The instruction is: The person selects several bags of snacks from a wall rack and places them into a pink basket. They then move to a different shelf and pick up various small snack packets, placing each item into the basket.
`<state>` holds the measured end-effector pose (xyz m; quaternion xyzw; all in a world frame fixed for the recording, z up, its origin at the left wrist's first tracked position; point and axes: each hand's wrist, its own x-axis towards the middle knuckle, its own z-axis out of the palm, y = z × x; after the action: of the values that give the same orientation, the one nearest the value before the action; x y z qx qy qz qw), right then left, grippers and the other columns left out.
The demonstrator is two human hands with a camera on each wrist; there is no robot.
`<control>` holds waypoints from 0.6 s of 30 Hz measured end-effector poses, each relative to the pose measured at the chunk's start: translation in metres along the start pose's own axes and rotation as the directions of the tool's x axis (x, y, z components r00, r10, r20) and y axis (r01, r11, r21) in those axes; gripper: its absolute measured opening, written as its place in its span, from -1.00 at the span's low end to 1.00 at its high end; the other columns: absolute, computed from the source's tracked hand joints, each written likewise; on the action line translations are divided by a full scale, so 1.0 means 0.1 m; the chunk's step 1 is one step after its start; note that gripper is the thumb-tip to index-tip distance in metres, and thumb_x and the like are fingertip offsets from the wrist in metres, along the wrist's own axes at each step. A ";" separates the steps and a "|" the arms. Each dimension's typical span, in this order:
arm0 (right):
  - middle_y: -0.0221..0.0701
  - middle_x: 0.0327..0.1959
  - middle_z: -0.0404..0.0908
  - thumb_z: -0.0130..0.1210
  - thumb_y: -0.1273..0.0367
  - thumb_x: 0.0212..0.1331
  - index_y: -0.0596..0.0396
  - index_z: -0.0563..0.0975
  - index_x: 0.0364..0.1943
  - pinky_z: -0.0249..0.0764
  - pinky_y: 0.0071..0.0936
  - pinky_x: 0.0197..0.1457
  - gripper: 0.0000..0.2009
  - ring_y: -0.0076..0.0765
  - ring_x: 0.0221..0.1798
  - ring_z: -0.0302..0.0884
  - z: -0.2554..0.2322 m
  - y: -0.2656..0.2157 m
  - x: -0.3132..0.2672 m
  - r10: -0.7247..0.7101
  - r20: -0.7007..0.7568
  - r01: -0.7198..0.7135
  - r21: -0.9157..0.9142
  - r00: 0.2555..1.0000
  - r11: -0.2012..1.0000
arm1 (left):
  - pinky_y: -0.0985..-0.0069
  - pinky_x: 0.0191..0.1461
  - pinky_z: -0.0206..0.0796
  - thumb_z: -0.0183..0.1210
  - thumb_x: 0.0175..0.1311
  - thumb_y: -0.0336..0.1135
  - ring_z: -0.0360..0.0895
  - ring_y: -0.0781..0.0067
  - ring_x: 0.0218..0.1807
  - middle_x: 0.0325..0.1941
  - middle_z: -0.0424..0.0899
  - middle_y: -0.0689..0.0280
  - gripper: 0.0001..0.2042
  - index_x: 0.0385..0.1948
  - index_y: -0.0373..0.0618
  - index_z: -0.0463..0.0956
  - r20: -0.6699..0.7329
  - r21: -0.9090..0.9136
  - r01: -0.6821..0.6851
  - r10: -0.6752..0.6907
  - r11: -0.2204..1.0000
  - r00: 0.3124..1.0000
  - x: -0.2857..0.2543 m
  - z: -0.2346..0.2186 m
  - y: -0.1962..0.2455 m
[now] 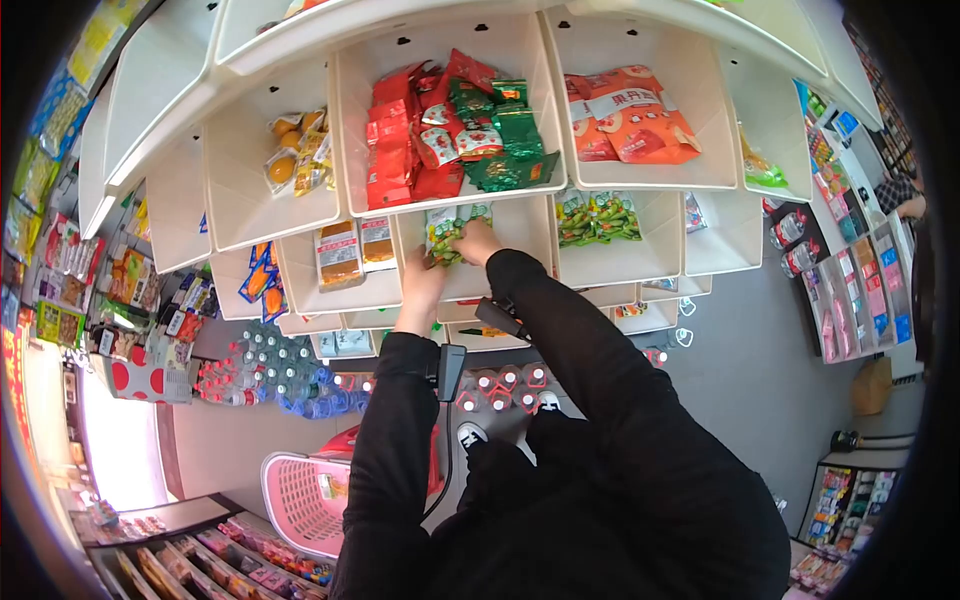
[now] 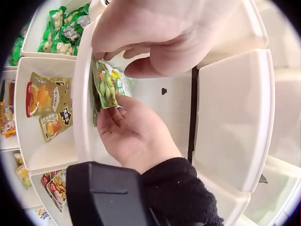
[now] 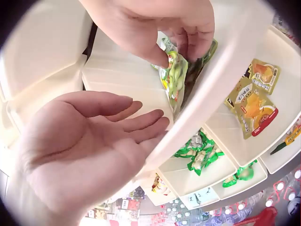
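Note:
In the head view, both hands reach into a white bin (image 1: 525,225) holding green snack packets (image 1: 444,225) printed with pods. My right hand (image 1: 479,243) pinches one packet between thumb and fingers. The right wrist view shows that packet (image 3: 177,77) upright near the bin's front wall, the thumb on its printed face. My left hand (image 1: 425,285) is to the left, at the bin's front edge. Its palm (image 3: 89,146) faces up, with fingers loosely extended beside the packet. Part of the packet is hidden behind the right fingers (image 2: 114,115) in the left wrist view.
Above are bins with red and green packets (image 1: 440,130) and orange bags (image 1: 635,115). Similar green packets (image 1: 597,218) lie in the bin on the right. Brown packs (image 1: 340,255) lie on the left. Bottles (image 1: 500,385) and a pink basket (image 1: 310,500) stand on the floor.

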<state>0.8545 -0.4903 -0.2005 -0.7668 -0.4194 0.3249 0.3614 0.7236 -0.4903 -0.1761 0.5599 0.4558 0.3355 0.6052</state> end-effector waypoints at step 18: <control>-0.46 -0.41 0.48 -0.05 0.29 0.06 0.14 0.43 -0.25 0.37 -0.64 -0.52 -0.76 -0.63 -0.41 0.41 0.52 -0.18 -2.10 -0.081 0.776 -0.197 0.257 0.625 0.946 | 0.50 -0.15 0.32 -0.04 0.11 -0.47 0.42 0.43 -0.18 -0.23 0.45 0.20 -0.77 -0.19 -0.33 0.29 0.083 -0.467 0.175 -0.155 0.866 0.984 -2.19 -1.60 -0.41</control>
<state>0.7132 -0.6529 -0.1719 -0.4955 -0.4507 0.6984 0.2522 0.4920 -0.6372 -0.1712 0.3614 0.3933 0.3715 0.7594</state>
